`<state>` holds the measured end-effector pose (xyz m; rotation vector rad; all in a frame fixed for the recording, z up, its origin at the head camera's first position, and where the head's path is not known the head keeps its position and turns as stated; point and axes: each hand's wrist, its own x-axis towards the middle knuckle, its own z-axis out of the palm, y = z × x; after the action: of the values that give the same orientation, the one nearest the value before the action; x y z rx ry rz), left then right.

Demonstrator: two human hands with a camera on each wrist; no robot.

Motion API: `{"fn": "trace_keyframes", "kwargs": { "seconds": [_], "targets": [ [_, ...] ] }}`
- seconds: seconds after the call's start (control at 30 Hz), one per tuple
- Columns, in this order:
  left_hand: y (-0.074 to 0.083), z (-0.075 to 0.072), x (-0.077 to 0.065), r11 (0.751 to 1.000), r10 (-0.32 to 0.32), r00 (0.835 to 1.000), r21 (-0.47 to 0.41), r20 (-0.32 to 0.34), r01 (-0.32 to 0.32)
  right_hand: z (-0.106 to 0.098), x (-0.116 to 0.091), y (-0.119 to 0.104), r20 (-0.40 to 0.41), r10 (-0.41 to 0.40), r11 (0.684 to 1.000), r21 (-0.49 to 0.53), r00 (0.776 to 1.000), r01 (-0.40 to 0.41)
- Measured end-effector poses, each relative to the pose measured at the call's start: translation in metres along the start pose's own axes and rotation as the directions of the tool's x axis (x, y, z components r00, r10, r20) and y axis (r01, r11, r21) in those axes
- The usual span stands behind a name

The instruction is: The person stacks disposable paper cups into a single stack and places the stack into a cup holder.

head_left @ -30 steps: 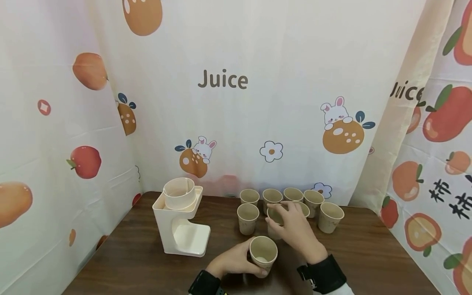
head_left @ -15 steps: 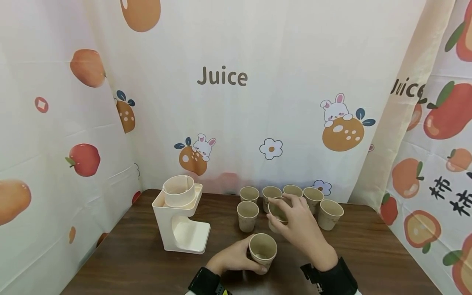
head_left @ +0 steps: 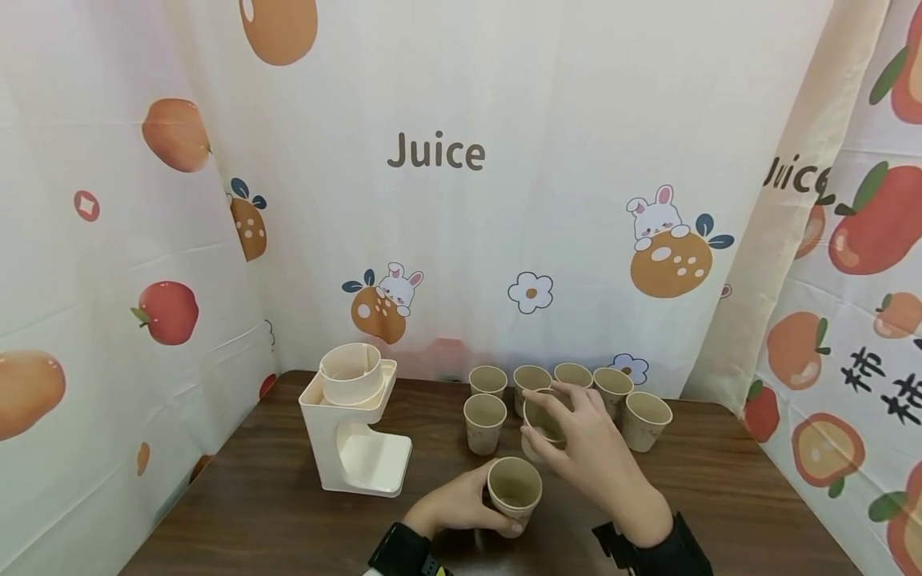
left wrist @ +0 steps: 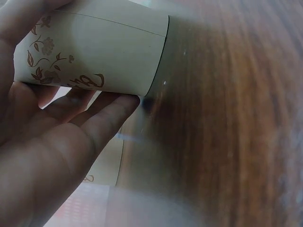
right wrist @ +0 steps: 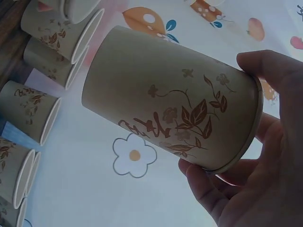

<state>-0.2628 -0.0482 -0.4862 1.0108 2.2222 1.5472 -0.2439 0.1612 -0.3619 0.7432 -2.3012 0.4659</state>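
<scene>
— On the brown table [head_left: 238, 496], near its front edge, what do we have in our left hand [head_left: 450, 508]?

— We hold a paper cup [head_left: 514, 490] there, fingers curled round its side. In the left wrist view the same cup [left wrist: 94, 54] lies against our palm, its leaf print plain to see, with the wood grain of the table just beside it.

— And our right hand [head_left: 587, 448]?

— It grips a second paper cup [head_left: 542, 420] by the rim and wall, thumb on one side and fingers on the other. In the right wrist view that cup [right wrist: 170, 118] shows its whole side, printed with brown leaves and flowers, our fingers [right wrist: 222, 189] wrapped about its rim end.

— Does it stand on the table or hang above it?

— We cannot tell from the head view; our hand hides its base. The wrist view shows curtain behind it and no wood under it.

— What stands around it?

— The other cups [head_left: 484, 422] stand in two rows at the back of the table, close together, one [head_left: 645, 420] at the right end just beside our hand. Several show at the left of the right wrist view too [right wrist: 31, 111].

— Anything else?

— A cream dispenser stand [head_left: 353, 424] sits left of the cups, well apart from both hands. Behind all of it hangs a curtain [head_left: 435, 152] printed with fruit, rabbits and the word Juice.
</scene>
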Motion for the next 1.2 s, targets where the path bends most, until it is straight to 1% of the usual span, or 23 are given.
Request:
{"fn": "trace_keyframes", "kwargs": {
  "seconds": [0.3,0.43,0.63,0.8,0.9,1.2],
  "targets": [
    [0.000,-0.001,0.001,1.000,0.012,1.000,0.005,0.001,-0.012,-0.004,-0.003,-0.010,-0.002,-0.050,0.998,0.024,0.999,0.050],
    [-0.001,-0.001,0.001,1.000,0.001,1.000,0.020,0.003,-0.001,-0.002,-0.005,-0.016,0.007,-0.060,0.998,0.032,0.998,0.060],
    [-0.001,-0.003,0.000,0.999,-0.035,0.999,0.028,0.011,0.035,0.005,-0.011,-0.024,0.045,-0.073,0.996,0.051,0.996,0.071],
    [0.000,-0.003,0.000,1.000,-0.020,1.000,-0.005,0.024,0.020,0.011,-0.017,-0.030,0.069,-0.089,0.994,0.068,0.994,0.084],
    [0.000,-0.003,0.000,1.000,-0.012,0.999,-0.020,0.029,0.012,0.015,-0.020,-0.033,0.082,-0.086,0.994,0.069,0.993,0.080],
    [0.000,-0.003,0.001,1.000,-0.010,0.999,-0.010,0.030,0.010,0.024,-0.026,-0.033,0.085,-0.084,0.995,0.061,0.993,0.079]
  ]
}}
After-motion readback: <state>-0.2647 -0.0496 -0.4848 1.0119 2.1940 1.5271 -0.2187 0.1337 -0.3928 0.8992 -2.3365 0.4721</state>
